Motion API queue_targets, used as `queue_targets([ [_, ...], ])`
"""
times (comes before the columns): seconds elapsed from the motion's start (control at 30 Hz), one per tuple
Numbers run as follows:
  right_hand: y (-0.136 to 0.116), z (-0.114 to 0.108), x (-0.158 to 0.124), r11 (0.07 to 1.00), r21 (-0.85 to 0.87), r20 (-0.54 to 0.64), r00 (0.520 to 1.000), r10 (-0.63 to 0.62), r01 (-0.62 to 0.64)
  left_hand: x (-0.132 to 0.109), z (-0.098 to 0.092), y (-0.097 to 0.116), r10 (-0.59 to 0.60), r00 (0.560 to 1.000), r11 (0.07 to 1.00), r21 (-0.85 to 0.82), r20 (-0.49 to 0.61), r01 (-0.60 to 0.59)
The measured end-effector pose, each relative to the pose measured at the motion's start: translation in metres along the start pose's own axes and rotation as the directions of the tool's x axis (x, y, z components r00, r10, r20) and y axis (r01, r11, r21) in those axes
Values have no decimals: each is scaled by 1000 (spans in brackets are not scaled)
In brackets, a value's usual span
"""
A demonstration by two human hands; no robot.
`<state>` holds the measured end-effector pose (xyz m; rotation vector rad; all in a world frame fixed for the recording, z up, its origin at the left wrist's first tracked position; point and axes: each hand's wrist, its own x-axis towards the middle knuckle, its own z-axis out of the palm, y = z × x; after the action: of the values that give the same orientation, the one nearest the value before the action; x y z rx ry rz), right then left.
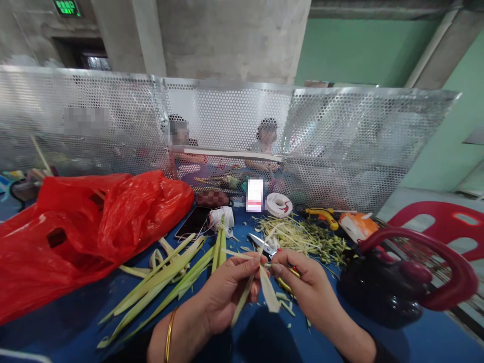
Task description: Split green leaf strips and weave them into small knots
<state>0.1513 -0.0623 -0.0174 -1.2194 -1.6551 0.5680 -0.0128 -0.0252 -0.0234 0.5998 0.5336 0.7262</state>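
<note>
Pale leaf strips (269,295), looking like corn husk, cross between my two hands above the blue table. My left hand (232,285), with a gold bangle at the wrist, pinches the strips where they meet. Close beside it, the fingertips of my right hand (302,277) are pressed together on a thin end of the same strips. Scissors (263,244) lie just behind the hands, blades pointing to the back left, their handles partly hidden by my right hand. Long green-white husk leaves (170,272) are spread on the table left of my left hand.
A red plastic bag (124,217) fills the left side. Behind the hands are white thread (223,220), a phone (193,222), a ribbon spool (280,204) and plant trimmings (302,237). A dark kettle (381,292) stands right. A perforated metal screen (227,111) separates two people beyond.
</note>
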Motion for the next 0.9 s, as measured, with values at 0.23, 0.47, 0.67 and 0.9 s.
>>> queue_targets([
  [0.23,0,4,1,992,119,70,997,45,-53,-2,1,1,50,999,997,61,1,-50],
  [0.47,3,6,-1,993,113,-15,1000,-23,24,-1,2,-1,21,999,993,111,39,-25],
  [0.67,12,10,-2,995,97,-59,998,-25,31,-1,1,-3,11,1000,993,120,19,-13],
  [0.9,15,12,-4,993,117,-34,999,7,-3,-4,8,-3,34,999,987,155,-42,-27],
])
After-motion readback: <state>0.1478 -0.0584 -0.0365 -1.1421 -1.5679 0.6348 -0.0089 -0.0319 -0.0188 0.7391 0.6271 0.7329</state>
